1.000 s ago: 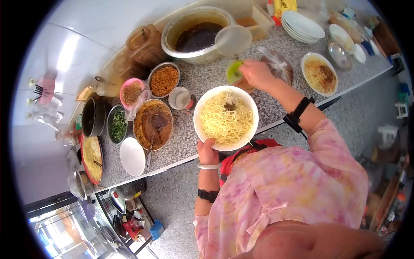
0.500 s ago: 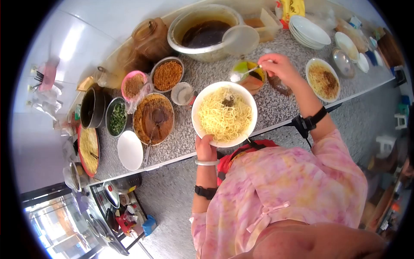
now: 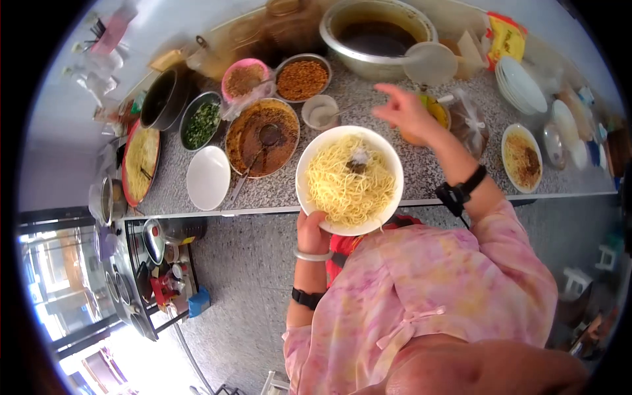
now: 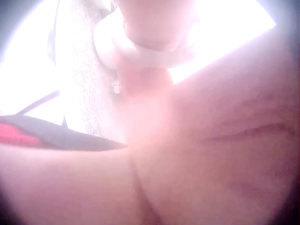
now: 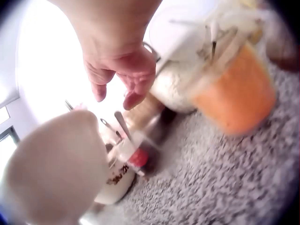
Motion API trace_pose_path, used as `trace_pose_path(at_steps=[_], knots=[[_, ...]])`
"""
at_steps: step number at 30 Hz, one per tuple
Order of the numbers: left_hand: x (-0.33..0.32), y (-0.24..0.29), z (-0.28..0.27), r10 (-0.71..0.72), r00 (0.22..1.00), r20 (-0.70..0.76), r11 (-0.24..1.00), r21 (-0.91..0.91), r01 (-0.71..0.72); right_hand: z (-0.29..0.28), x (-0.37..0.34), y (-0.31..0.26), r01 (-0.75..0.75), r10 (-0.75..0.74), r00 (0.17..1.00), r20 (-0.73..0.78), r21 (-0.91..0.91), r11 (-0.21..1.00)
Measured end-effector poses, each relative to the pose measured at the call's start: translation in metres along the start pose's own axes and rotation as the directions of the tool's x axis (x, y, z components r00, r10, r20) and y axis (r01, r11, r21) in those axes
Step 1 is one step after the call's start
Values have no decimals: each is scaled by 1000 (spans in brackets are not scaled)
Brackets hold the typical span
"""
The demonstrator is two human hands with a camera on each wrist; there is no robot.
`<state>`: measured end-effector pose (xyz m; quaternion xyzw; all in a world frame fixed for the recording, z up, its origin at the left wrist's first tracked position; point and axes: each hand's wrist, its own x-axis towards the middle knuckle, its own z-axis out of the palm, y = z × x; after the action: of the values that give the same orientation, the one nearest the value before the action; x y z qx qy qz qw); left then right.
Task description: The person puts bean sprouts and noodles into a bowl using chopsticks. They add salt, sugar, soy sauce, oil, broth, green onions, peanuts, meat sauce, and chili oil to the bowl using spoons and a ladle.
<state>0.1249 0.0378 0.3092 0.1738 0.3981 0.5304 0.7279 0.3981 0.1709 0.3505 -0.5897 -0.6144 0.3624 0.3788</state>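
Note:
My left hand [image 3: 313, 232] grips a white bowl [image 3: 301, 178] by its near rim, the thumb over the edge. Pale yellow noodles [image 3: 342, 191] fill the bowl, with a small dark and white patch of seasoning [image 3: 357, 160] on top. Above the counter, beyond the bowl's right side, my right hand [image 3: 405, 115] reaches out with nothing in it. Its fingers [image 5: 134, 99] point toward a small clear cup [image 3: 320, 112] of white grains, from which a spoon handle [image 5: 123, 124] rises. An orange tub [image 5: 239, 93] stands beside that hand. Glare washes out much of the left wrist view.
Left on the counter are a brown sauce bowl [image 3: 283, 158] with a ladle, chopped greens [image 3: 203, 125], a bowl of reddish-brown bits [image 3: 303, 79] and an empty white bowl [image 3: 209, 178]. A large pot [image 3: 336, 49] stands behind; plated noodles [image 3: 522, 158] and stacked plates [image 3: 520, 85] are right.
My right hand has let go of the spoon it held over the orange tub and moved left toward the clear cup. The noodle bowl stays in my left hand; the head view has turned.

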Motion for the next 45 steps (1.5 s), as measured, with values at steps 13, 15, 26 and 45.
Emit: trace_pose_path(at_steps=[13,15,26,45], knots=[[-36,20,-48,199,954,-222,978,-13,-207,79,49,-2,299,-295,954,55,-267,916],[-35,22,-50,207,951,-230,976,-23,-218,84,54,3,181,-171,983,68,-190,965],[-16,31,-46,232,938,-259,966,-56,-254,50,48,-3,-261,274,959,74,606,751],[11,48,-18,304,925,-227,935,-115,-336,2,-26,-48,-258,163,956,246,428,866]])
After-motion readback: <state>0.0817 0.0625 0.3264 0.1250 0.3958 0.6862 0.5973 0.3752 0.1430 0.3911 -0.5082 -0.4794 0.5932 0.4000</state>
